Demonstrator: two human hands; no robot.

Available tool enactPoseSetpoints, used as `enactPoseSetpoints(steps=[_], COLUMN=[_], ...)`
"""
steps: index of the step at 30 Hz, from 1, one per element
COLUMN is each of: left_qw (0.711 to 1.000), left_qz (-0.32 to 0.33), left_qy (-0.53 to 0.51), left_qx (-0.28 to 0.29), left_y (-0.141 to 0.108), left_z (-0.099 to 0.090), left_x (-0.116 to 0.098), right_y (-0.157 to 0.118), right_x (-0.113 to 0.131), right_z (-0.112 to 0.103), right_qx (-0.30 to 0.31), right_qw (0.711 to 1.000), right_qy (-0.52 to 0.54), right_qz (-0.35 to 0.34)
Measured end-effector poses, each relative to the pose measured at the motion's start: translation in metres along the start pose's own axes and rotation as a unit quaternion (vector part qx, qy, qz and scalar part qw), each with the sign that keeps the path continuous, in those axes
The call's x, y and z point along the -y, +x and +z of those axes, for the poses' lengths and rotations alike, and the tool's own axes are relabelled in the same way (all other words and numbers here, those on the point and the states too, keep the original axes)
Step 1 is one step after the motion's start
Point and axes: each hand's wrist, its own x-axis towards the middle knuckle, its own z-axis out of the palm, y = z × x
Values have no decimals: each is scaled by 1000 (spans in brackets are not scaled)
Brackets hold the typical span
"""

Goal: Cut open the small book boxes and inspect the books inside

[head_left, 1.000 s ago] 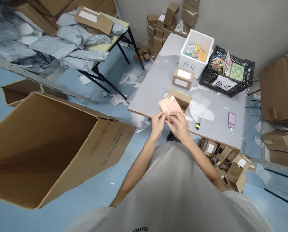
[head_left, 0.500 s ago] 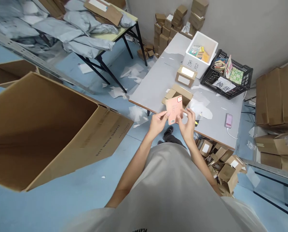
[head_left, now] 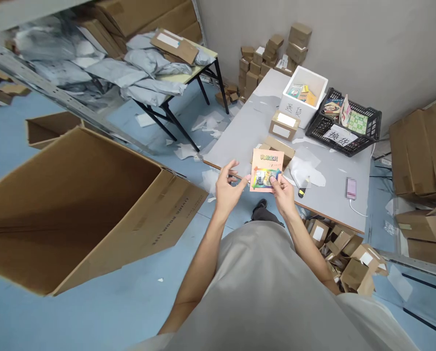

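A thin pink book (head_left: 256, 161) with a colourful picture on its cover is held up in front of me, over the table's near edge. My right hand (head_left: 284, 194) grips its lower right corner, thumb across the front. At the book's left edge, my left hand (head_left: 229, 189) has its fingers spread; the thumb tip is close to the cover, and I cannot tell whether it touches. Behind the book stands an opened cardboard box (head_left: 286, 151), partly hidden. A black and yellow cutter (head_left: 302, 192) lies on the table to the right of my right hand.
On the grey table (head_left: 236, 131) are a closed carton (head_left: 284, 126), a white bin (head_left: 294, 109) and a black crate (head_left: 367, 131), both containing books, plus a phone (head_left: 351, 188). A large open carton (head_left: 130, 229) stands left. Small boxes (head_left: 354, 273) pile up below right.
The book has been turned from its barcoded back to its picture cover. My left hand has loosened and opened, while my right has shifted to the lower corner. The camera view has shifted slightly.
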Motion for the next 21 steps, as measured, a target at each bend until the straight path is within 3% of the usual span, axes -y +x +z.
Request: enactPoseSetpoints(steps=[4,6,9,12,16,21], left_qw=[984,983,986,978,977,969], left_qz=[-50,-29,56,104,67,-29], left_qy=[-70,-77,-48,-34,-38,-63], left_qx=[158,166,150,178,201,238], left_y=[18,26,40,57,79,111], left_z=[0,4,10,15,26,48], left_x=[8,7,1,-5,-8,-2], right_y=[6,13,26,40,57,86], right_x=[7,14,25,34,36,30], right_z=[5,2,-9,-21,-34,-54], right_qx=[30,27,29,36,14,-6], right_qw=[999,999,992,984,987,999], right_qy=[25,-6,-68,-99,-96,-17], right_qz=[0,-27,-99,-143,-128,-29])
